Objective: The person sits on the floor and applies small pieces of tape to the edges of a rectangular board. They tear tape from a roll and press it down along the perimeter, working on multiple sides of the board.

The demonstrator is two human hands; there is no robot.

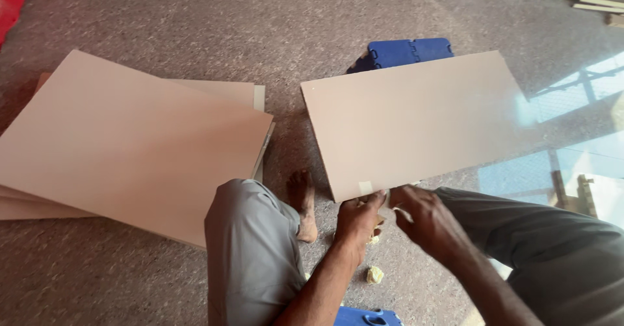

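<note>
Hands are seen at the near edge of a beige board (pixel 416 121), which is propped at a slant on a blue plastic stool (pixel 403 52), with its near edge low over the floor between the person's legs. Left hand (pixel 357 219) is curled, fingers pinched at the board's near edge right beside a small pale tape patch (pixel 366 187); grip on the edge looks closed, though exactly what is pinched cannot be told. Right hand (pixel 426 219) is half closed, fingertips bunched at the same edge just right of the left hand; whether something small is held between them cannot be told. Both hands are nearly touching each other.

Yellowish scraps (pixel 375 274) are seen on the grey carpet floor (pixel 162 287) just below the hands, one partly hidden under the left hand. A bare foot (pixel 303 206) is placed between the grey-trousered knee (pixel 250 248) and the board. A stack of similar beige boards (pixel 130 144) is laid flat on the floor to the left, well apart from the propped board. Another blue plastic piece (pixel 367 316) is cut off at the bottom edge. Wooden strips (pixel 595 2) are seen far top right. Glare is laid across the right side of the view.
</note>
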